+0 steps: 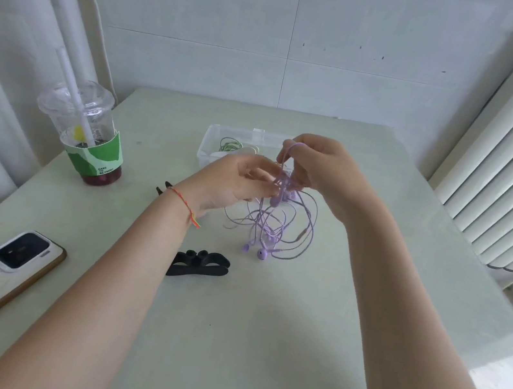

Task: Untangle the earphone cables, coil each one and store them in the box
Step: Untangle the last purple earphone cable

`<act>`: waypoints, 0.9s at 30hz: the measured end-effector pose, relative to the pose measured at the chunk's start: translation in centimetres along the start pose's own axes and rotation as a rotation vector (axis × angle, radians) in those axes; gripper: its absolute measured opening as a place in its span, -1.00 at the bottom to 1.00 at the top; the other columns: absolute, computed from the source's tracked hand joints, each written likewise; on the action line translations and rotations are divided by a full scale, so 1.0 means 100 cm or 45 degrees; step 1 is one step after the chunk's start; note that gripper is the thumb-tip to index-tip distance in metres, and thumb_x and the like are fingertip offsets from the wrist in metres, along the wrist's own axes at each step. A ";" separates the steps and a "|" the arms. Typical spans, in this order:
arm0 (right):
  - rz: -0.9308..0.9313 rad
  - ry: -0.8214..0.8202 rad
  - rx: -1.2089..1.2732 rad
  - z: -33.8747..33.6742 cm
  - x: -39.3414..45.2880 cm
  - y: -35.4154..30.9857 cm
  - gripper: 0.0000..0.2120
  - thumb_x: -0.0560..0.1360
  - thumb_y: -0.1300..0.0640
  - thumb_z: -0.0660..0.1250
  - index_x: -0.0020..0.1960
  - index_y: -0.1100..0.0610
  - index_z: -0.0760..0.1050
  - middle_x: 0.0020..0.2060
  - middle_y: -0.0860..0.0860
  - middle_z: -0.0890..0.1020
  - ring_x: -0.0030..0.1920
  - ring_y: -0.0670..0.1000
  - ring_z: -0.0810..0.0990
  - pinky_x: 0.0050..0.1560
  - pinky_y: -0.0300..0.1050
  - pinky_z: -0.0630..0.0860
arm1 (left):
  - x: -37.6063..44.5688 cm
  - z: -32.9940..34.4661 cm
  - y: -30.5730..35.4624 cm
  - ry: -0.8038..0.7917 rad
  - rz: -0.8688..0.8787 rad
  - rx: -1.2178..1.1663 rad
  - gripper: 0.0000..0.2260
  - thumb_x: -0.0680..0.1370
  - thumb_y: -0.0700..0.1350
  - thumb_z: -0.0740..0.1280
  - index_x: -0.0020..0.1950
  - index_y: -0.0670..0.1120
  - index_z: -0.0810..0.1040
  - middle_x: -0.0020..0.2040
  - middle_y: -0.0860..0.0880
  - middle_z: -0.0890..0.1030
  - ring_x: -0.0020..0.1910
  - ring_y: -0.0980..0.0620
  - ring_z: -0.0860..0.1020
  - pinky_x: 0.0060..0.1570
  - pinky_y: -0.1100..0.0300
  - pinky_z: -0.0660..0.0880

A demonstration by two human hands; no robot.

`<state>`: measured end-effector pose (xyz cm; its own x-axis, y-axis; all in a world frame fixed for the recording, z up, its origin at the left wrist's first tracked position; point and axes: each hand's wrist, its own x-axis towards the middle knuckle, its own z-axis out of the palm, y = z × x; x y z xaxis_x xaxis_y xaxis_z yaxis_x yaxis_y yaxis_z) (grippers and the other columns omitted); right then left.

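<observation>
We are holding the purple earphones (277, 221) up over the desk (292, 336), just in front of the clear box (213, 139); our right hand (317, 170) is pinching a loop at the top, our left hand (241, 178) is pinching strands lower down. The earbuds are dangling at the bottom, seemingly just touching the desk. We are risking tightening the knot if we pull hard, or snagging loops on the black clip (199, 264).

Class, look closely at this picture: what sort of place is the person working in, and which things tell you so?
Probably a home or casual room, not a workshop: a pale green tabletop against a white tiled wall, white curtains, and a clear plastic takeaway drink cup.
</observation>
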<state>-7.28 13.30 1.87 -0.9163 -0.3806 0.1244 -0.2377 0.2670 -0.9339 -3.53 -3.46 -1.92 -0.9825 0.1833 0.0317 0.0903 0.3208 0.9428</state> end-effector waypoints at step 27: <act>0.136 0.182 0.016 -0.015 0.001 -0.001 -0.82 0.53 0.13 0.27 -0.17 0.19 0.56 -0.48 -0.01 0.40 -0.43 0.00 0.43 -0.11 0.02 0.62 | -0.008 -0.009 0.006 0.043 0.001 -0.285 -0.92 0.49 -0.15 0.42 -0.14 -0.02 0.71 -0.31 0.05 0.58 -0.40 0.12 0.35 -0.27 0.22 0.34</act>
<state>-7.82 14.55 2.48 -0.9729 -0.2204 0.0694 -0.1329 0.2877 -0.9485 -2.88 -4.22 -1.14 -0.9877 0.1510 0.0401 0.0564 0.1054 0.9928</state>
